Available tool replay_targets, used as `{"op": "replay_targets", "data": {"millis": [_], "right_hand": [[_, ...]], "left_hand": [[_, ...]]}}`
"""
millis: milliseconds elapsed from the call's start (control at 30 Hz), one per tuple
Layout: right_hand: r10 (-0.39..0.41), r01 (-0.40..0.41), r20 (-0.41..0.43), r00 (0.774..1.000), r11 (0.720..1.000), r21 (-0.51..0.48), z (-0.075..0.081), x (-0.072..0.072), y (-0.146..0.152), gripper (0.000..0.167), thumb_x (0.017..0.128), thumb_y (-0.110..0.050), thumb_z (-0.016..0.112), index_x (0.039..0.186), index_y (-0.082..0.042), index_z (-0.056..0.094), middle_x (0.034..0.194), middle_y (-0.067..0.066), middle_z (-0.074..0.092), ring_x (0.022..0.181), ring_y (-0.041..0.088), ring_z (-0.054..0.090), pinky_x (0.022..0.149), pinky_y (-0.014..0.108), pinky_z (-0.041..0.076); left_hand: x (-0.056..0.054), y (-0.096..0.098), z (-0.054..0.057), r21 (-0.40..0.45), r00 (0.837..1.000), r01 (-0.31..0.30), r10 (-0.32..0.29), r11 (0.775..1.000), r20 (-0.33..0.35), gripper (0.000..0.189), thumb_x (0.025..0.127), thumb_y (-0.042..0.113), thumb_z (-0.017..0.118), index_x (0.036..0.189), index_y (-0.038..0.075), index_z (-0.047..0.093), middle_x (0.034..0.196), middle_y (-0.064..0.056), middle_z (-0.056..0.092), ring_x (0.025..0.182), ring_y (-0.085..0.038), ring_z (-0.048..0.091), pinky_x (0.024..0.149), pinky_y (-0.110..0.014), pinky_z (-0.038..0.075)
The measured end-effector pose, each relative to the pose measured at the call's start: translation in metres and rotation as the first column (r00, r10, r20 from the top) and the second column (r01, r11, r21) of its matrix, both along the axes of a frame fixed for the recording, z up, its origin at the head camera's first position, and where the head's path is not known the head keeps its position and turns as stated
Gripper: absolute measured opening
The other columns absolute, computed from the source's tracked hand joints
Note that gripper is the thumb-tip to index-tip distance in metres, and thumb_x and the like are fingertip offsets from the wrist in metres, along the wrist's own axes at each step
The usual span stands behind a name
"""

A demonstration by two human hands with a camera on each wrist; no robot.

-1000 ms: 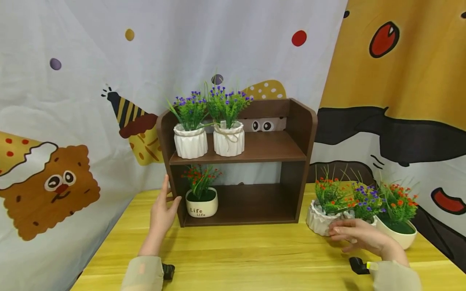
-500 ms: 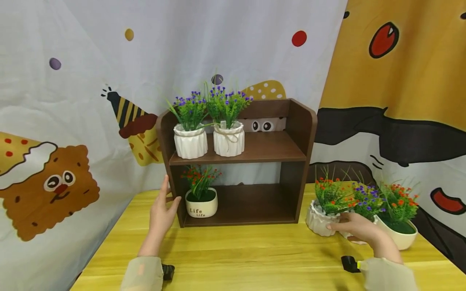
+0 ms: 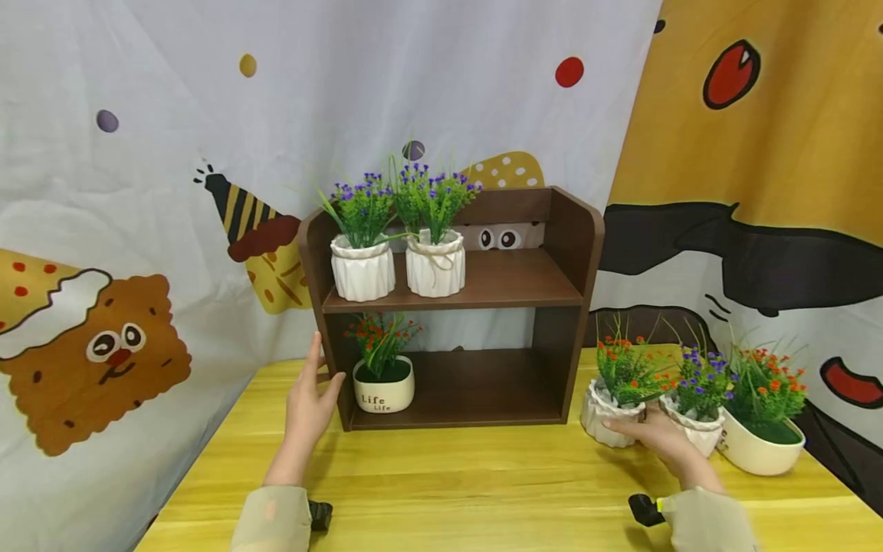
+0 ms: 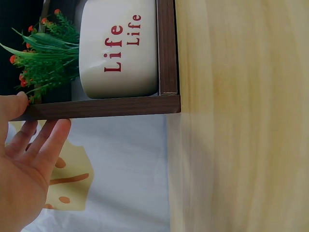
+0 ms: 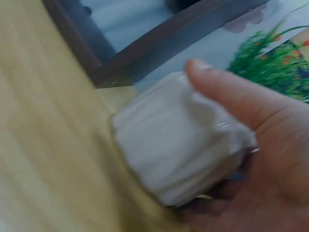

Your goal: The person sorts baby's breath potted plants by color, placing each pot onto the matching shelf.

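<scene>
On the right of the table, my right hand [image 3: 665, 437] grips a white fluted flowerpot [image 3: 610, 418] with orange-red flowers. In the right wrist view the thumb lies along one side of this flowerpot [image 5: 169, 130], the other fingers behind it. My left hand [image 3: 310, 406] rests at the left side panel of a dark brown two-tier shelf [image 3: 455, 422]. Its straight fingers lie along the outside and its thumb at the front edge, as the left wrist view shows. Inside the lower tier, close to that panel, stands a cream "Life" pot [image 4: 120, 53] with red flowers.
Two white pots with purple flowers, a left one [image 3: 363, 268] and a right one [image 3: 436, 264], stand on the upper tier. Beside my right hand are another white purple-flowered pot [image 3: 697, 429] and a cream oval pot [image 3: 766, 452]. A printed cloth [image 3: 172, 192] hangs behind the table.
My right hand has moved left and closed round the white fluted flowerpot. The purple-flowered pot and cream oval pot beside it have shifted slightly right. My left hand stays at the shelf.
</scene>
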State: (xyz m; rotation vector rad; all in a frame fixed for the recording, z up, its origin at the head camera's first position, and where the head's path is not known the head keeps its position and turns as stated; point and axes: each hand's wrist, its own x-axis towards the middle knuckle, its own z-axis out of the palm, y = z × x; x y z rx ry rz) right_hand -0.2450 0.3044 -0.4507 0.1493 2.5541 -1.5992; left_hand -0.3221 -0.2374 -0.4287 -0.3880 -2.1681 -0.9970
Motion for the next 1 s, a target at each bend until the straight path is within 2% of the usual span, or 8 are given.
{"op": "replay_targets", "data": {"millis": [133,233,333,433,500,667,1000], "right_hand": [[-0.093,0.093,-0.024,0.995,0.995,0.035,-0.011,-0.009,-0.005,0.116,0.091,-0.043,0.066,0.145,0.005,-0.025,0.147,0.043,-0.011,0.135,0.059,0.003,0.110,0.063,0.016],[-0.181,0.184,-0.065,0.981,0.982,0.033,-0.021,-0.013,-0.006,0.118,0.088,-0.048,0.067,0.149,0.003,-0.020,0.150,0.040,-0.006,0.136,0.057,0.007,0.110,0.062,0.017],[-0.259,0.256,-0.124,0.958,0.966,-0.046,-0.033,-0.013,-0.005,0.117,0.086,-0.042,0.073,0.153,-0.008,-0.016,0.155,0.032,-0.005,0.139,0.053,0.007,0.111,0.062,0.014],[-0.307,0.290,-0.164,0.937,0.950,-0.119,-0.042,-0.010,-0.004,0.117,0.084,-0.034,0.077,0.155,-0.017,-0.014,0.158,0.025,-0.002,0.141,0.049,0.006,0.112,0.061,0.013],[-0.321,0.304,-0.180,0.930,0.946,-0.116,-0.045,-0.010,-0.003,0.115,0.083,-0.033,0.078,0.156,-0.015,-0.009,0.158,0.026,0.003,0.141,0.048,0.009,0.112,0.060,0.013],[-0.321,0.313,-0.193,0.927,0.947,-0.068,-0.046,-0.014,-0.006,0.112,0.083,-0.038,0.077,0.156,-0.007,-0.002,0.154,0.032,0.012,0.139,0.051,0.015,0.112,0.060,0.016],[-0.325,0.325,-0.208,0.922,0.945,-0.037,-0.043,-0.024,-0.013,0.113,0.082,-0.037,0.078,0.155,-0.003,-0.002,0.152,0.036,0.013,0.137,0.052,0.018,0.111,0.060,0.017]], "left_hand": [[0.000,-0.001,0.000,-0.002,1.000,-0.003,0.003,1.000,-0.017,0.087,0.088,-0.002,0.069,0.156,0.023,0.021,0.120,-0.031,0.057,0.089,-0.044,0.065,0.068,-0.056,0.054],[-0.001,0.000,-0.001,0.003,0.999,0.003,-0.003,1.000,-0.045,0.088,0.086,-0.003,0.070,0.156,0.022,0.023,0.120,-0.031,0.058,0.087,-0.043,0.066,0.067,-0.056,0.054],[-0.003,0.003,-0.004,-0.005,0.998,0.018,-0.018,1.000,-0.067,0.088,0.085,-0.003,0.072,0.155,0.021,0.025,0.118,-0.030,0.059,0.085,-0.042,0.066,0.067,-0.056,0.055],[-0.004,0.006,-0.007,-0.020,0.998,0.026,-0.027,0.999,-0.056,0.088,0.085,-0.001,0.072,0.156,0.021,0.025,0.117,-0.029,0.060,0.085,-0.041,0.067,0.067,-0.054,0.055],[-0.003,0.008,-0.007,-0.020,0.999,0.019,-0.020,1.000,-0.037,0.088,0.086,0.000,0.072,0.156,0.023,0.024,0.116,-0.028,0.060,0.086,-0.040,0.067,0.067,-0.054,0.055],[0.000,0.007,-0.005,0.005,1.000,-0.001,0.001,1.000,0.004,0.088,0.088,0.001,0.070,0.156,0.028,0.021,0.119,-0.026,0.060,0.088,-0.040,0.066,0.067,-0.054,0.055],[0.001,0.001,-0.002,-0.008,1.000,-0.021,0.021,1.000,-0.011,0.087,0.087,0.000,0.070,0.156,0.024,0.022,0.121,-0.028,0.059,0.090,-0.041,0.066,0.067,-0.055,0.055]]}}
